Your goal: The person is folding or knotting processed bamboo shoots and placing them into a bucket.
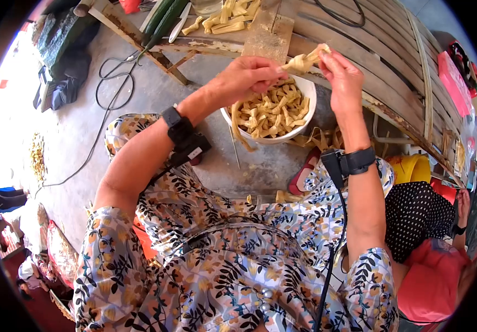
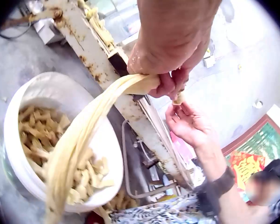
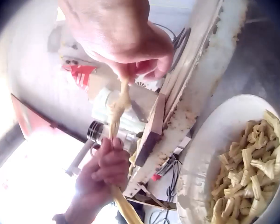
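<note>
A pale yellow tofu skin strip (image 1: 300,63) with a knot in it is stretched between both hands above the bowl. My left hand (image 1: 249,76) grips it on one side of the knot, and a long tail of the strip (image 2: 79,144) hangs from that hand past the bowl's rim. My right hand (image 1: 342,77) pinches the short end between thumb and fingers. In the right wrist view the knot (image 3: 119,108) shows between the two hands. Below, a white bowl (image 1: 311,88) holds many knotted tofu skin pieces (image 1: 271,113).
A slatted bench (image 1: 382,61) with a rusty frame stands ahead, bearing a wooden board (image 1: 269,36), more tofu skin pieces (image 1: 228,21) and cucumbers (image 1: 163,25). A black cable (image 1: 105,110) lies on the floor at left. Another person (image 1: 429,265) sits at right, beside a yellow bucket (image 1: 413,167).
</note>
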`<action>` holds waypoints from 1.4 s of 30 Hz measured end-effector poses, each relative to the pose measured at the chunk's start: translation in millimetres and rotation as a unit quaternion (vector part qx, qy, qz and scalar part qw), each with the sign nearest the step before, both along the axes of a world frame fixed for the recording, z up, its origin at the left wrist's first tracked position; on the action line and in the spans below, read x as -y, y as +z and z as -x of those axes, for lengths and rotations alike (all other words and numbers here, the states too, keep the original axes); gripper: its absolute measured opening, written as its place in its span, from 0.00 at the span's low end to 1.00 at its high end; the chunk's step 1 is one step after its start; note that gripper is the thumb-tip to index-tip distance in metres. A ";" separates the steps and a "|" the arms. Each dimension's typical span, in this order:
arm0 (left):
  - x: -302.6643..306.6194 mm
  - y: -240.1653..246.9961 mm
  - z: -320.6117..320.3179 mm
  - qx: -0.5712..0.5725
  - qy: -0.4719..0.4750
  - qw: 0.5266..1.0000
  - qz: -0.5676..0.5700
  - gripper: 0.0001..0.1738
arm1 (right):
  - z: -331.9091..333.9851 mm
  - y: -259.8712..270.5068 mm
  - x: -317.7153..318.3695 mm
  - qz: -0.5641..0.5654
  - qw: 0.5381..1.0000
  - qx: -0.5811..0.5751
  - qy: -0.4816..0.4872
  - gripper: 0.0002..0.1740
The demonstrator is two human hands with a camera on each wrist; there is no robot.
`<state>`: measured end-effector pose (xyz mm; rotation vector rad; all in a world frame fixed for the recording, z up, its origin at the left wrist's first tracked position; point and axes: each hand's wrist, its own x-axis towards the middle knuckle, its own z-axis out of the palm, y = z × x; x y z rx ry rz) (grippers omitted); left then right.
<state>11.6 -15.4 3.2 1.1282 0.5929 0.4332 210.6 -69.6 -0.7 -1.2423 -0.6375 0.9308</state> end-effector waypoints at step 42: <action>-43.6 3.8 24.2 -0.028 -0.103 0.994 0.014 0.13 | 17.9 29.2 -8.7 0.057 0.979 0.077 0.182 0.19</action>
